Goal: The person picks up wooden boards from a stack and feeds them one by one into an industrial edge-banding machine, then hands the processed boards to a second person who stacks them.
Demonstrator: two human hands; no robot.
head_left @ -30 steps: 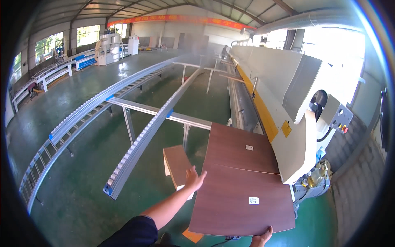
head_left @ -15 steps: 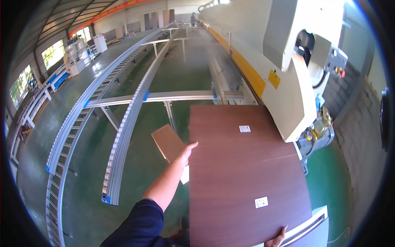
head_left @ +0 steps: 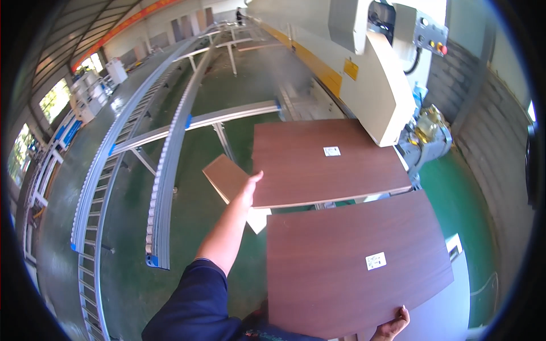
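Two brown wood-grain panels, each with a small white label, lie one beyond the other with a gap between them. At the left edge of the far panel (head_left: 296, 165) is my left hand (head_left: 250, 186), its thumb along the edge and its fingers partly hidden. My right hand (head_left: 392, 327) grips the front edge of the near panel (head_left: 324, 256) close to its right corner, with most of the fingers underneath. This near panel sits slightly turned against the far one. Below my left forearm, a smaller brown board (head_left: 224, 173) rests at an angle.
A large white machine (head_left: 378, 91) with a yellow strip stands beyond the panels on the right, with a button box (head_left: 429, 35) on it. Roller rails (head_left: 165, 187) run away on the left, joined by a metal crossbar (head_left: 233, 115). A grey-white surface (head_left: 443, 295) lies at lower right.
The two panels, lying edge to edge before, are now apart. The near one has come toward me with my right hand and turned a little. My left hand stays at the far panel's edge.
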